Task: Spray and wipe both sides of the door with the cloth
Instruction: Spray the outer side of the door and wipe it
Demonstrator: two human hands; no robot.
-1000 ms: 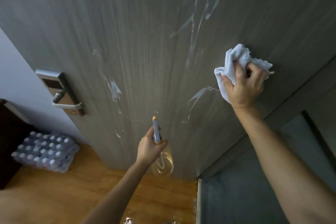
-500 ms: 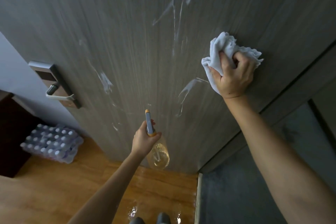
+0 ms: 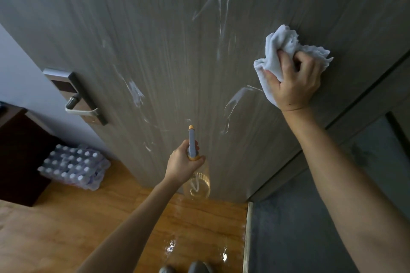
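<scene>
Dim, soft light; floor (image 3: 88,224) glare; wide-angle bending at edges.

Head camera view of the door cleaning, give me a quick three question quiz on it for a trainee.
1. True or false: the right hand presses a white cloth against the door.
2. What does the left hand hold? A) spray bottle B) sponge C) door handle
3. Fill in: white foam streaks on the door lie to the ____ of the cloth in this view.

Key: 1 true. 2 A, the spray bottle. 3 left.
</scene>
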